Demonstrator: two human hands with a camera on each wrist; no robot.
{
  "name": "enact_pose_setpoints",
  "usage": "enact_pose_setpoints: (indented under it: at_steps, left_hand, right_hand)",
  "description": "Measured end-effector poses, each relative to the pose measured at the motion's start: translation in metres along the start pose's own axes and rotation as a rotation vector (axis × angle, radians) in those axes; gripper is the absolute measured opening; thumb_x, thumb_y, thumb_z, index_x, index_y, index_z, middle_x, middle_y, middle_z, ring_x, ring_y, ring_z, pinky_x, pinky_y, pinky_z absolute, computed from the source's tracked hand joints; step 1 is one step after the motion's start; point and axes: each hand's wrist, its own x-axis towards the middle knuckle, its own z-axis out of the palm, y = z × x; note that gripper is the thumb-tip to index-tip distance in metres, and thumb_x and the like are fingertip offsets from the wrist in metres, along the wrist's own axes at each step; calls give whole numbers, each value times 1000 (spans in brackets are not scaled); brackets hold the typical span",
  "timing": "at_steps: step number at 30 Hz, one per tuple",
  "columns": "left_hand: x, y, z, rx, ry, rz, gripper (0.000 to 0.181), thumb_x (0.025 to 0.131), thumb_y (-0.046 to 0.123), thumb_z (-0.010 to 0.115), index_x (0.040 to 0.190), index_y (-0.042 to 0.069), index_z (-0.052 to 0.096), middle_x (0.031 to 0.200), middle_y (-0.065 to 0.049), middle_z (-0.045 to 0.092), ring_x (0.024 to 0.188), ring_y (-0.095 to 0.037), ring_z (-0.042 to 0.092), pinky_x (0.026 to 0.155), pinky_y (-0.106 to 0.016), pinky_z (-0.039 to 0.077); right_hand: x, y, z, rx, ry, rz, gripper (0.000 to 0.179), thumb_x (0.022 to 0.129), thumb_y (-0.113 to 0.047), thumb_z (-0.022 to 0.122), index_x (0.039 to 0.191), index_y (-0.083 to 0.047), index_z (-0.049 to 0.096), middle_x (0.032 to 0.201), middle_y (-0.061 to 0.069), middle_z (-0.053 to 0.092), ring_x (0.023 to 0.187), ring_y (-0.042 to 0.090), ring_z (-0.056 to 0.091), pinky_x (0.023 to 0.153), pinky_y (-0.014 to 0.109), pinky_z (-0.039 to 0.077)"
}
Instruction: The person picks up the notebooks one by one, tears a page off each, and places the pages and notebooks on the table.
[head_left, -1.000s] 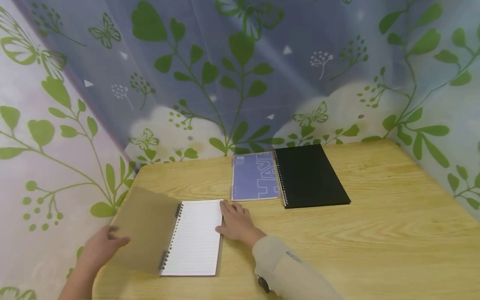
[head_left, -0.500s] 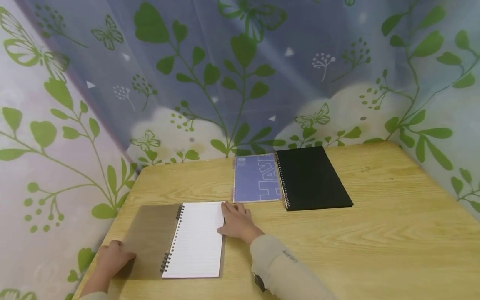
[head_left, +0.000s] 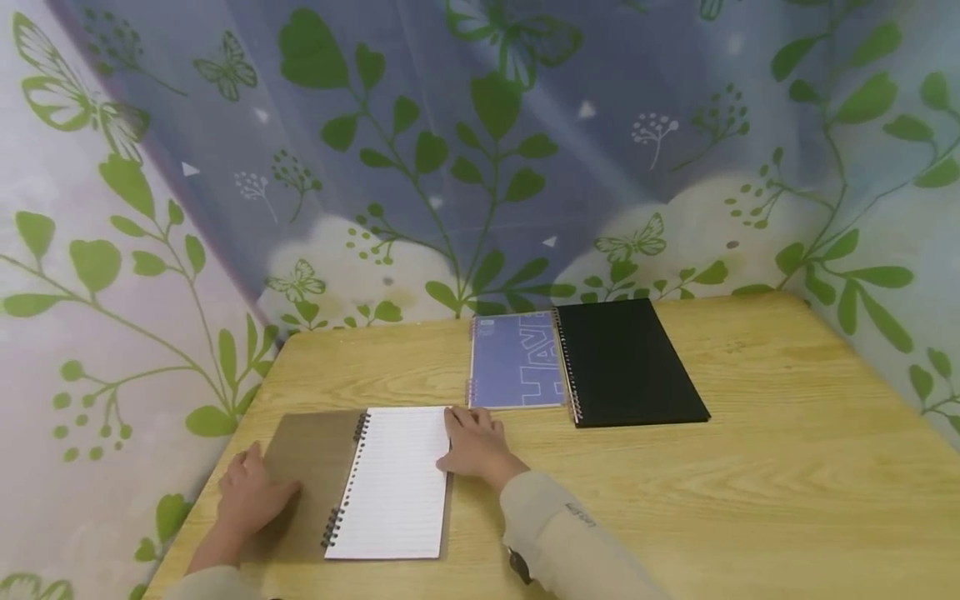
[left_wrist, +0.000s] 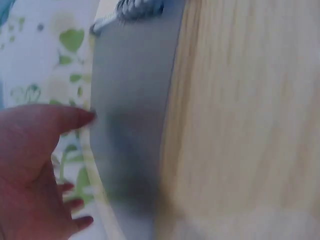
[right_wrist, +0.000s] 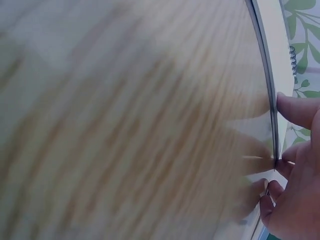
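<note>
A spiral notebook lies spread on the table, its white lined page (head_left: 393,483) on the right and its brown-grey cover (head_left: 318,467) folded out to the left. Above the left part of that cover is my left hand (head_left: 251,493), thumb and fingers spread, nothing in its grasp. The left wrist view shows the same hand (left_wrist: 35,155) beside the grey cover (left_wrist: 132,90), thumb tip close to its edge. My right hand (head_left: 477,446) rests along the page's right edge near the top corner. In the right wrist view, its fingers (right_wrist: 295,107) touch the notebook's edge.
Behind the notebook, a purple spiral notebook (head_left: 510,358) with outlined lettering lies partly under a larger black spiral book (head_left: 633,362). Wooden tabletop (head_left: 750,483) stretches to the right. A leaf-patterned curtain (head_left: 405,208) borders the table at the back and sides.
The brown-grey cover has come down flat to the left. My left hand followed it and then shifted right over it. The right hand stays at the page's edge.
</note>
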Motion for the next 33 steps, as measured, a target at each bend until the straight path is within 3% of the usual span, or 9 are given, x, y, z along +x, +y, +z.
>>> enact_pose_setpoints:
  at_steps: [3,5,11,19,25,30,33]
  left_hand:
    - [11,20,7,35,-31,128,81,89,40,52,143,-7,13,139,-44,12,125,-62,14,102,-67,18]
    - [16,28,10,81,-66,158,78,90,48,49,145,1,18,139,-44,15,125,-62,17,100,-68,21]
    - [24,45,7,176,-184,73,84,84,62,49,146,11,23,137,-45,16,124,-64,16,96,-70,25]
    - [29,57,-2,37,-301,33,83,85,50,57,147,14,16,141,-44,-4,126,-66,3,97,-73,17]
    - [28,61,-3,21,-335,35,78,87,43,56,147,11,17,140,-45,-8,125,-66,-3,98,-74,9]
    - [29,62,-4,14,-339,16,78,87,42,57,146,10,18,139,-45,-6,125,-67,-1,98,-73,10]
    - [30,62,-2,17,-328,21,79,86,44,58,146,11,18,140,-45,-5,124,-67,-1,98,-73,11]
  right_hand:
    - [0,0,-1,0,-6,11,77,80,-34,57,146,-13,24,151,4,25,135,30,22,106,50,21]
    - [1,-1,0,-9,-15,13,76,80,-32,56,146,-13,24,151,4,25,135,30,22,106,50,22]
    - [5,-1,2,-36,-27,25,73,79,-29,53,146,-15,26,151,3,23,135,31,21,106,50,21]
    - [4,-1,1,-56,-21,28,71,79,-28,51,145,-15,27,151,4,23,135,32,20,107,50,21]
    - [2,-4,5,-52,8,1,62,81,-23,51,141,-19,37,149,8,26,134,32,23,107,50,23]
    - [0,-9,7,4,109,-43,48,79,-17,61,126,-12,52,136,11,41,123,29,36,100,45,33]
    - [-2,-12,7,194,128,-18,57,77,-14,66,128,-1,46,118,16,55,103,29,52,89,41,44]
